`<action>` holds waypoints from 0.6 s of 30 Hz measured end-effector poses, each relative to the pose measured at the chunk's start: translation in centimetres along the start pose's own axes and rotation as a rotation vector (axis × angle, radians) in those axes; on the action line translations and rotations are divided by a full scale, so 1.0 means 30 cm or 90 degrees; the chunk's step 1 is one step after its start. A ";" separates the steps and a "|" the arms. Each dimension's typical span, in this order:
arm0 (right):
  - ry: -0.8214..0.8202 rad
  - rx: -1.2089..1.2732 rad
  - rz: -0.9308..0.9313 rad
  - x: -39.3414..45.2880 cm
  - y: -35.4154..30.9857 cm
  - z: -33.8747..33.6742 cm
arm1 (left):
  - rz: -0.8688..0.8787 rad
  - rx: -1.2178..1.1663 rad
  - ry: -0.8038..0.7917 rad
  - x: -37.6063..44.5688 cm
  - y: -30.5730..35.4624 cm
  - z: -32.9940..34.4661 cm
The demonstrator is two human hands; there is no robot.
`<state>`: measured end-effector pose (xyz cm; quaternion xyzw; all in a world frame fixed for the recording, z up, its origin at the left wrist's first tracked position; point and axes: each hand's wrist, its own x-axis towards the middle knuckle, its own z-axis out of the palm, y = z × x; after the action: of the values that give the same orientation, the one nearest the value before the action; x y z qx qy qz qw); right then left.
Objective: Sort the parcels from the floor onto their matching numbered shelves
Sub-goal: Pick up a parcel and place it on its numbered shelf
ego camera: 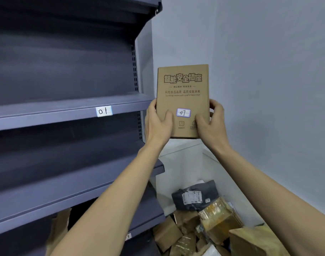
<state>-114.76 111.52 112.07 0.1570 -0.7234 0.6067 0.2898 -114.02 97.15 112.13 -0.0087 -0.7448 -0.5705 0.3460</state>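
Two hands, left hand (158, 121) and right hand (209, 122), are clasped round one brown parcel (183, 100), held upright beside shelf label "01" (104, 111); its sticker (183, 113) is hardly legible.

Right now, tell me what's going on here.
A person holds a flat cardboard box upright in front of them, left hand and right hand gripping its lower edges. A sticker on it reads 01 or 07; I cannot tell which. To the left stands a dark shelf unit, one shelf tagged 01. More parcels lie in a pile on the floor below.
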 end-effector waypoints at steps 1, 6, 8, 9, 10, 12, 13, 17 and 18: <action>-0.010 0.012 -0.005 -0.003 -0.016 0.028 | 0.001 0.010 0.019 -0.003 0.000 -0.035; -0.080 0.079 -0.016 -0.048 -0.090 0.167 | -0.003 0.041 0.115 -0.023 0.006 -0.210; -0.112 0.105 -0.018 -0.077 -0.117 0.220 | -0.002 0.061 0.155 -0.030 0.013 -0.284; -0.126 0.114 -0.017 -0.091 -0.132 0.247 | -0.005 0.070 0.174 -0.035 0.013 -0.322; -0.140 0.123 -0.014 -0.103 -0.145 0.275 | -0.009 0.077 0.192 -0.040 0.011 -0.359; -0.169 0.139 -0.005 -0.127 -0.176 0.328 | -0.012 0.086 0.225 -0.057 0.007 -0.433; -0.181 0.143 -0.005 -0.141 -0.192 0.355 | -0.011 0.093 0.239 -0.071 0.006 -0.469; -0.225 0.164 -0.004 -0.217 -0.247 0.469 | -0.021 0.134 0.288 -0.132 -0.006 -0.613; -0.239 0.170 0.000 -0.240 -0.259 0.498 | -0.027 0.144 0.300 -0.147 -0.009 -0.651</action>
<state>-108.06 94.49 112.36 0.3038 -0.6781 0.6572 0.1266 -100.88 82.03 111.73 0.1791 -0.7028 -0.4767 0.4967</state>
